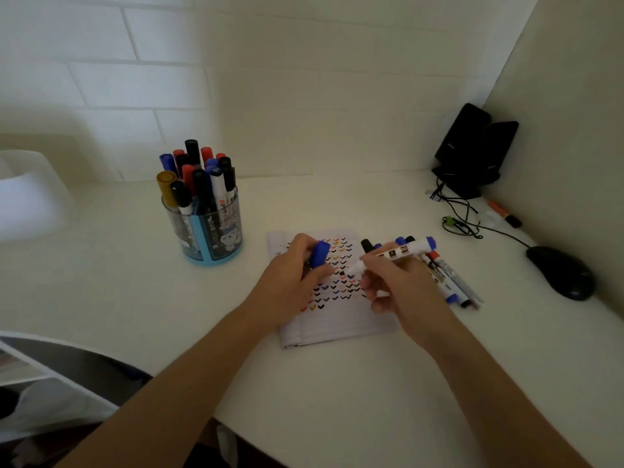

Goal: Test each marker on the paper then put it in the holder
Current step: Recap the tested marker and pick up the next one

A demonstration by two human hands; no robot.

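Note:
My right hand (395,285) grips a white marker with a blue end (401,249), uncapped, its tip down near the lined paper (337,325). My left hand (290,275) holds the marker's blue cap (319,253) just left of the tip. The paper lies at the desk's middle and is covered with rows of small check marks in black, blue, red and orange. A loose pile of markers (449,275) lies right of the paper, partly hidden by my right hand. The blue round holder (209,231) stands at the left, filled with several markers.
The white desk (337,383) meets a wall at the back and right. Black speakers (472,146) with cables (462,221) stand in the far right corner, a black mouse (560,271) and an orange highlighter (503,212) near the right wall. A white lamp shade (30,194) is at left.

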